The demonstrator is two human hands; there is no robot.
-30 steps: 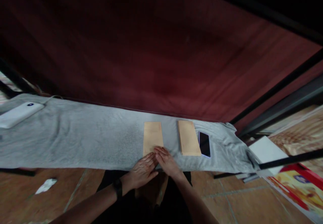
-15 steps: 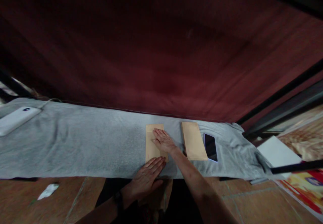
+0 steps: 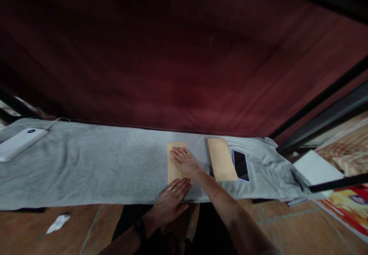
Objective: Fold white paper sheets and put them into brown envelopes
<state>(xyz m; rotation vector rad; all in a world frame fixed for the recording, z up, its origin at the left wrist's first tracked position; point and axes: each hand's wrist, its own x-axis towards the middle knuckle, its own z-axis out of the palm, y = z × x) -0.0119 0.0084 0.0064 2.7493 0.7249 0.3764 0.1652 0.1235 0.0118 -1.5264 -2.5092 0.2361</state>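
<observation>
A flat rectangle of brown paper [image 3: 172,172], like an envelope or a paper bag, lies lengthwise on the grey cloth [image 3: 115,166]. My right hand [image 3: 184,161] rests flat across its upper middle, fingers outstretched. At the near end, my left hand [image 3: 171,201] lies over the paper's bottom edge with its fingers straight and its thumb apart. Both hands are open and hide part of the sheet. To the right of my right forearm sits a neat stack of similar brown paper pieces [image 3: 222,160].
Beside the stack is a dark-screened phone [image 3: 240,165]. A white device with a cord [image 3: 21,143] lies at the far left. Dark red fabric [image 3: 184,74] hangs behind the cloth. Crumpled white paper [image 3: 58,223] is on the tiled floor; a white box [image 3: 317,170] stands at right.
My right hand has slid slightly left across the brown paper. My left hand stays at the near edge. The whole view has shifted a little.
</observation>
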